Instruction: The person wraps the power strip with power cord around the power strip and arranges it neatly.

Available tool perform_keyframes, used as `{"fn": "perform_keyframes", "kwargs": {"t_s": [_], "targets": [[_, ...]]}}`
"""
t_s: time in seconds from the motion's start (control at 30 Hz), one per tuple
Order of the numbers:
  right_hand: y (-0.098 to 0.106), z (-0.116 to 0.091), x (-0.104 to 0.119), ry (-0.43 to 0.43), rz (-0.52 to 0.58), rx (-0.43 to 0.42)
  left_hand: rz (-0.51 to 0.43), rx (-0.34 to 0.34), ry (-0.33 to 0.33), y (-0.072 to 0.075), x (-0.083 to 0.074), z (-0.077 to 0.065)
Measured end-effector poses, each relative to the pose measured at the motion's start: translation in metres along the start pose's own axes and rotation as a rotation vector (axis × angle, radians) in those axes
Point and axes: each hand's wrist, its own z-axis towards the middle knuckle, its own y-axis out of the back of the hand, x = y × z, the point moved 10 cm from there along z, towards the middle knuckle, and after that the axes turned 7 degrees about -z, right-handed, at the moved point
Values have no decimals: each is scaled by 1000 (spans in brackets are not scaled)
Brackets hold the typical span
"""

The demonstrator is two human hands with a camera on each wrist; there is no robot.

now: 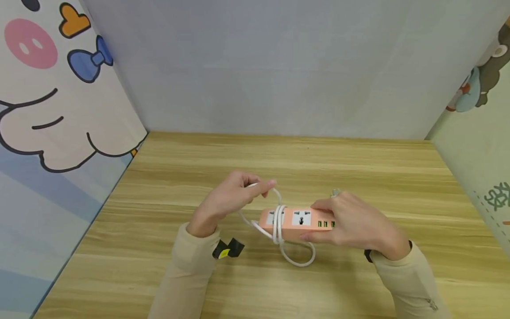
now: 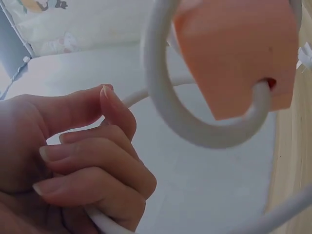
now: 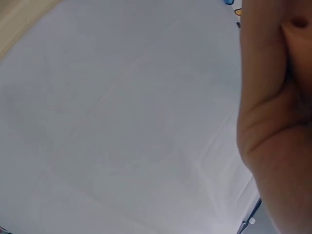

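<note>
An orange power strip (image 1: 292,231) with white sockets and several USB ports is held over the table. My right hand (image 1: 354,221) grips its right end, thumb along the near side and fingers over the far side. A white cord (image 1: 277,226) is wound round the strip's left part, with a loose loop hanging below. My left hand (image 1: 239,192) pinches the cord between thumb and index finger, up and left of the strip. In the left wrist view, the cord leaves a hole in the end face of the power strip (image 2: 239,53), and the left hand's other fingers curl beside it.
The wooden table (image 1: 179,159) spreads beneath both hands, with a grey wall (image 1: 279,66) behind it. A cartoon-printed panel (image 1: 59,124) borders the left side and a pale green one (image 1: 482,146) the right. Black wrist gear (image 1: 229,249) sits by the left cuff.
</note>
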Motion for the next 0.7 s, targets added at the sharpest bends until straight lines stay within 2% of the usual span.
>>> {"fn": "perform_keyframes", "kwargs": {"t_s": [0.33,0.7], "targets": [[1,2,-11,-46,-8,-25,77,-13,-9,-2,-12,-6],[8,2,-17,-77,-45,-74,61,12,-37,-8,-24,-12]]}}
